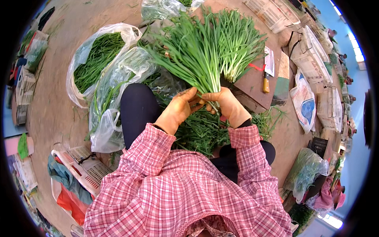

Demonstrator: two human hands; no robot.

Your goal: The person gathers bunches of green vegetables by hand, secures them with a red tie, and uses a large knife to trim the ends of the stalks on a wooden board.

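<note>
Both hands wear pale, stained gloves. My right hand (231, 102) is closed around the lower stems of a bunch of long green leafy stalks, likely garlic chives (204, 65), whose leaves fan out away from me. My left hand (180, 108) is at the left side of the same stems, its fingertips meeting those of my right hand; whether it grips a stalk is hard to tell. A second bunch of chives (234, 65) lies just right of the held one, on a brown board. Loose green leaves (201, 133) are heaped below my hands, between my knees.
A cleaver with a wooden handle (266, 81) and a red tie (256, 67) lie on the brown board (251, 91). Clear plastic bags of greens (97, 62) stand at the left. Plastic crates (314, 63) line the right; another crate (88, 166) is at lower left. People sit farther right.
</note>
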